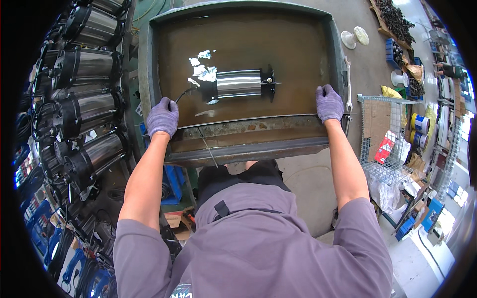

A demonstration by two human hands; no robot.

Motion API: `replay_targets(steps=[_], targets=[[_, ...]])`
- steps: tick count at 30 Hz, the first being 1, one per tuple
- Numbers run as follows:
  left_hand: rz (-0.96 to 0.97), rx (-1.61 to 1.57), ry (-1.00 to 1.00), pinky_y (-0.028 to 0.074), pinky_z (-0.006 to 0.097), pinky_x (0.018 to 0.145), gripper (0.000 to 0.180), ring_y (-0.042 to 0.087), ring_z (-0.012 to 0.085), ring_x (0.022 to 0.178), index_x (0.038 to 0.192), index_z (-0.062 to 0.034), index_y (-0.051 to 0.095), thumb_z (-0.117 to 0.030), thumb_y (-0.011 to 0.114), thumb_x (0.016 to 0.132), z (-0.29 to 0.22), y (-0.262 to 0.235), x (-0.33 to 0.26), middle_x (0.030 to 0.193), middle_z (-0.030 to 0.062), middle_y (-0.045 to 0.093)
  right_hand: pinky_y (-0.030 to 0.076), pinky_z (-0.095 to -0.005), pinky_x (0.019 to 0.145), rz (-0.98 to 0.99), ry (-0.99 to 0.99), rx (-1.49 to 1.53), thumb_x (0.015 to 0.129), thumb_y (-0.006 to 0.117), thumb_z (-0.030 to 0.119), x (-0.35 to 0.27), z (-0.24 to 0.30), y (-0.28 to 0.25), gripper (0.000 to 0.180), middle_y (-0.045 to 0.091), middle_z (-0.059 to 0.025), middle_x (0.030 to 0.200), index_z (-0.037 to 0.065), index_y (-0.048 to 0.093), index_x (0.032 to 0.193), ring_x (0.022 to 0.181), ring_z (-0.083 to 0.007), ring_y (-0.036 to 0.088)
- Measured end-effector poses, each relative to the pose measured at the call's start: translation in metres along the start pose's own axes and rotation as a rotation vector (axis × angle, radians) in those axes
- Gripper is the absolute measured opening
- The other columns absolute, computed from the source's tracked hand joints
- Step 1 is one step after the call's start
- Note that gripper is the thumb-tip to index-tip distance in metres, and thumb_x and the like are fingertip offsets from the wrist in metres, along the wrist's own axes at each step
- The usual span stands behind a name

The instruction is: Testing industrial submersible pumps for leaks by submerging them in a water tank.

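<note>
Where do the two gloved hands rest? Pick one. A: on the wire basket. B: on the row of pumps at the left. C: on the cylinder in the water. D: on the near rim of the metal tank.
D: the left hand and the right hand both press on the near rim of the metal tank, apart from the steel cylinder lying in the brown water.

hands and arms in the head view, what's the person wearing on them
Both the left hand and the right hand wear snug knitted gloves in a muted purple-grey, ending at the wrist. The forearms are bare. Short sleeves of a loose purple-grey shirt cover the upper arms. No watch, bands or markings show on either arm.
</note>
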State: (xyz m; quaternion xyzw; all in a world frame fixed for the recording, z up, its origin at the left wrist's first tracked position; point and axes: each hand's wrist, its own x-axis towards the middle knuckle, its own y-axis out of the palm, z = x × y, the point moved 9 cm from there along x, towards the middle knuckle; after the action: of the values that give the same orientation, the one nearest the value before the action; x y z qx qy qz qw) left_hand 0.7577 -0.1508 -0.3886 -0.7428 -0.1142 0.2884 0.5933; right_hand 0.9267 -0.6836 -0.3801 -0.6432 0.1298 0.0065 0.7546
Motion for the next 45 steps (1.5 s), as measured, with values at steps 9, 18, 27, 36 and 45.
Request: replay_targets(steps=[9,18,27,36,45], targets=[[0.019,-0.009,-0.026,0.053,0.057,0.086,0.029,0.068,0.0468,0.097,0.103,-0.0136,0.067,-0.039,0.053,0.101,0.000,-0.004,-0.004,0.098,0.0222,0.074,0.052,-0.0561,0.084,-0.061,-0.027,0.057,0.100,0.058,0.046,-0.001,-0.004,0.003,0.036,0.074,-0.0199,0.098,0.012,0.069,0.103,0.098,-0.0469,0.068],[0.051,-0.017,-0.033,0.054,0.056,0.087,0.031,0.070,0.0441,0.097,0.106,-0.0121,0.066,-0.039,0.050,0.102,0.002,-0.006,-0.001,0.100,0.0203,0.075,0.054,-0.0505,0.091,0.134,-0.167,0.018,0.100,0.063,0.039,0.014,0.011,0.022,0.031,0.073,-0.0202,0.108,0.011,0.068,0.113,0.104,-0.0428,0.068],[0.069,-0.075,-0.022,0.055,0.056,0.085,0.030,0.071,0.0431,0.096,0.108,-0.0131,0.066,-0.037,0.050,0.103,0.010,0.003,0.000,0.100,0.0199,0.075,0.053,-0.0505,0.101,0.434,-0.664,-0.299,0.100,0.064,0.027,-0.044,0.196,0.045,0.042,0.062,-0.0205,0.131,0.019,0.056,0.140,0.120,-0.0412,0.063],[0.109,-0.134,-0.004,0.054,0.057,0.085,0.027,0.072,0.0415,0.096,0.111,-0.0136,0.062,-0.036,0.048,0.103,0.010,0.001,-0.002,0.099,0.0181,0.075,0.053,-0.0522,0.097,0.612,-0.677,-0.378,0.103,0.059,0.029,-0.022,0.198,0.106,0.029,0.069,-0.0237,0.119,0.011,0.064,0.125,0.114,-0.0440,0.064],[0.207,-0.162,-0.030,0.057,0.054,0.086,0.029,0.073,0.0402,0.098,0.119,-0.0129,0.062,-0.034,0.048,0.104,0.008,-0.005,-0.002,0.100,0.0175,0.076,0.051,-0.0500,0.099,0.711,-0.625,-0.343,0.103,0.057,0.038,-0.016,0.197,0.117,0.038,0.070,-0.0228,0.120,0.008,0.069,0.122,0.115,-0.0429,0.064]])
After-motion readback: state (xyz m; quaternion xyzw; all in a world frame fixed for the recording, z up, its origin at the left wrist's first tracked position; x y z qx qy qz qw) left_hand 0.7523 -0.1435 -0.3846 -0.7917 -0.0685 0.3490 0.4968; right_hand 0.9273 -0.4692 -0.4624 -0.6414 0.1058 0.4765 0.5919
